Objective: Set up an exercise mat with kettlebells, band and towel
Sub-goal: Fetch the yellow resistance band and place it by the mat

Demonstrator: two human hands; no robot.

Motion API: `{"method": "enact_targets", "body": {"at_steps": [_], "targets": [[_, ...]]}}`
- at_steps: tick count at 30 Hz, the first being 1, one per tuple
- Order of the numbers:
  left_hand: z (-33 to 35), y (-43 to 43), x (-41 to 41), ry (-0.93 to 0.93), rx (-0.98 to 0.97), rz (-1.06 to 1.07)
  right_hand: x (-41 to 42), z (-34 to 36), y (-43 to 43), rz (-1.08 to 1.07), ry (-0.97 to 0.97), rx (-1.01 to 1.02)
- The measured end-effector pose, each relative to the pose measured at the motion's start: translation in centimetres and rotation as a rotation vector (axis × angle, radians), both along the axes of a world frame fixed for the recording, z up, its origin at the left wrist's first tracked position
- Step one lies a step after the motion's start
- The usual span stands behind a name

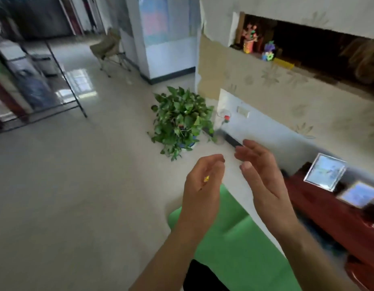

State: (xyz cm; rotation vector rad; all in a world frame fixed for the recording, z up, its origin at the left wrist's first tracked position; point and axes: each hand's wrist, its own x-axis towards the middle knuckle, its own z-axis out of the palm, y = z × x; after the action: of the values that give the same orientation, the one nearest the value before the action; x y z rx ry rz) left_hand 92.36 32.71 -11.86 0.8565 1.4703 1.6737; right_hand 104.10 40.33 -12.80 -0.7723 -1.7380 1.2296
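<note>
A green exercise mat (240, 244) lies on the pale tiled floor at the lower middle, partly hidden by my forearms. Both hands are raised above it, palms facing each other, a small gap between them. My left hand (203, 185) has loosely curled fingers, and a tiny yellow speck shows at its palm; I cannot tell what it is. The fingers of my right hand (263, 175) are relaxed and nearly straight and hold nothing. No kettlebell, band or towel is in view.
A potted green plant (179, 120) stands on the floor by the wall corner, just beyond the mat. A dark red low cabinet (329, 208) with picture frames (323, 174) runs along the right wall. A folding chair (109, 50) and a glass-fronted rack (35, 85) stand farther back left.
</note>
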Motion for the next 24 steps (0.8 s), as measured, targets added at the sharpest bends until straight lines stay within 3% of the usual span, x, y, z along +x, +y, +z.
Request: {"method": "enact_targets", "body": {"at_steps": [9,24], "targets": [[-2.5,5.7,-17.9,0.062,-0.06,0.208,-17.4,-2.3,8.5,0.12,0.096,-0.163],[0.5,20.8,-37.1,0.044,-0.02,0.0,-32.6,0.4,23.2,-0.125,0.183,-0.218]]}}
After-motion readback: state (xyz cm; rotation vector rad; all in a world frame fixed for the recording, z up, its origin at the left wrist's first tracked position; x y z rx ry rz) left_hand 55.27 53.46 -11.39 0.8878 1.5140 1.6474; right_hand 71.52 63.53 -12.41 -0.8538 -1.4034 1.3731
